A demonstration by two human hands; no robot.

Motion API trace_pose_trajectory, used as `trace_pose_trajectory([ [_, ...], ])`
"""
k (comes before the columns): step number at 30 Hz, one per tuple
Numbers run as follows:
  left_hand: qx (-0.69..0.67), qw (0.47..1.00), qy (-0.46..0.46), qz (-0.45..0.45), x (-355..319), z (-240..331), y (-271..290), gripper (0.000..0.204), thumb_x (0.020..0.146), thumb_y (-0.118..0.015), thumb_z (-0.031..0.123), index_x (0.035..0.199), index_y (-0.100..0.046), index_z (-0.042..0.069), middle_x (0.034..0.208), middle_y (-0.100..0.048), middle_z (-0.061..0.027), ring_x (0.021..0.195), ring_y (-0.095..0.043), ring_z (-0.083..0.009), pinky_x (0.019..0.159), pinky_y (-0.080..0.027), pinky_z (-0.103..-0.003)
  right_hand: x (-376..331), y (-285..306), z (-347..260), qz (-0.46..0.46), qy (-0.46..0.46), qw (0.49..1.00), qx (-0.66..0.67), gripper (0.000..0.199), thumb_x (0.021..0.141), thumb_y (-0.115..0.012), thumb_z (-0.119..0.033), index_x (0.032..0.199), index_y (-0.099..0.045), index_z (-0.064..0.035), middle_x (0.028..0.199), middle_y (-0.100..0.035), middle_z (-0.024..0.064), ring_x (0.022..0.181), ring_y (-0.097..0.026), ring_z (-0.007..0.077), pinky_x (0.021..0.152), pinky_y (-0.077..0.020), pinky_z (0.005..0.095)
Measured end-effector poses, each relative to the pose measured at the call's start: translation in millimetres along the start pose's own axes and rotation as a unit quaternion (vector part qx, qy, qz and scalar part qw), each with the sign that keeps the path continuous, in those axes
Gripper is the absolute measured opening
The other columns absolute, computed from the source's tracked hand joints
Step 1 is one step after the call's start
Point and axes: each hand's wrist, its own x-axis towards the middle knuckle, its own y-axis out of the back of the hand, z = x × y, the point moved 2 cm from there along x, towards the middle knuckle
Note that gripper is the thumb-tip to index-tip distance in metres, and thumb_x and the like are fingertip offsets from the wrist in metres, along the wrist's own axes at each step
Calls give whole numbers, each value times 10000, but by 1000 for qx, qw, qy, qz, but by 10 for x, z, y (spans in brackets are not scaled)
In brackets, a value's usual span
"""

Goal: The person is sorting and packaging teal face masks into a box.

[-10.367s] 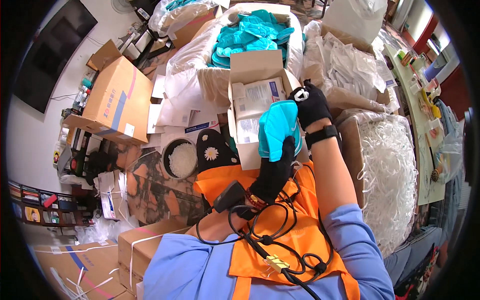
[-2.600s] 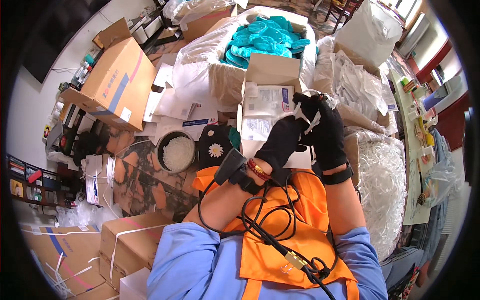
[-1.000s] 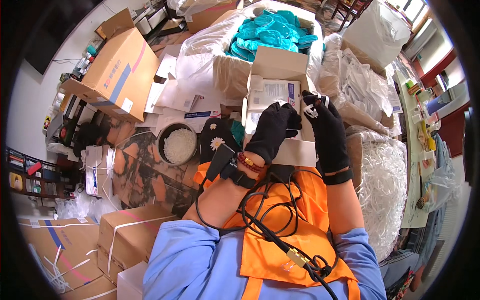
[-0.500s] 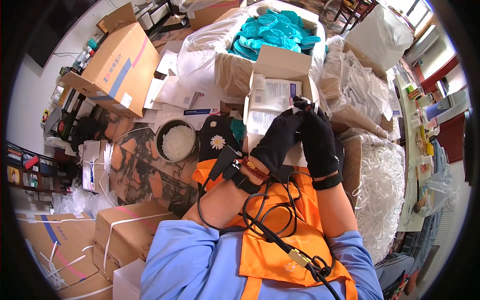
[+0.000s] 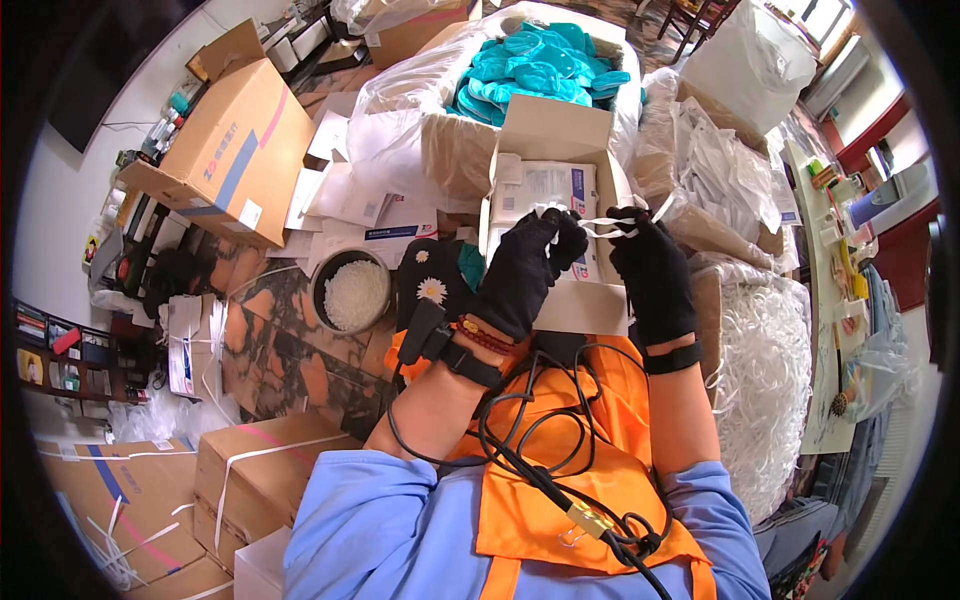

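Note:
A thin white strap spans the gap between my two black-gloved hands, over an open white carton. My left hand pinches one end of it, fingers closed. At the other end my right hand is closed on the strap too. Flat white packets with blue print lie inside the carton beneath my hands, and its back flap stands up. To the right, a plastic-lined box holds a heap of similar white straps.
Behind the carton, a plastic-lined box holds teal fabric pieces. A round pot of white granules stands on the floor to the left. Large cardboard boxes flank me at left, and a bin of white pouches is at right.
My hands were close together over the carton's right side. They have moved apart, the left one leftward, and the white strap now shows stretched between them.

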Motion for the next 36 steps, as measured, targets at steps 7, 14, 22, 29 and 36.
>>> trace_pose_trajectory([
  [7,175,984,-36,-24,6,-23,50,228,1003,-465,165,993,-612,-9,941,-633,-63,843,-633,-138,807,-538,-262,10,-93,-31,44,-32,975,216,213,969,-530,-251,996,-583,-46,881,-660,77,753,-641,154,678,-504,272],
  [14,318,937,119,76,165,310,-100,201,979,-460,172,985,-630,65,1023,-661,-45,809,-648,-125,687,-522,-259,3,12,-329,-19,-66,983,168,226,965,-536,-266,983,-579,-45,796,-657,77,673,-638,155,611,-493,258],
  [22,696,623,-279,-220,210,-177,-49,250,977,-536,290,1039,-545,48,1024,-600,-62,894,-668,-185,655,-572,-314,75,-21,-312,-65,-81,978,180,225,956,-551,-269,995,-577,-49,782,-653,72,639,-636,146,549,-480,246],
  [29,468,854,-82,-211,49,-122,-175,310,848,-685,174,1062,-550,-5,865,-578,-90,700,-641,-203,607,-545,-324,107,-10,-237,-46,-76,987,132,224,954,-551,-278,1007,-581,-62,819,-663,56,665,-627,135,566,-476,244],
  [36,542,803,-108,-222,-51,138,-206,567,681,-749,-9,1215,-557,-1,931,-608,-158,773,-610,-284,710,-501,-367,319,372,-88,-28,-87,989,120,247,956,-527,-299,1024,-598,-72,826,-690,72,649,-628,129,555,-469,234],
])
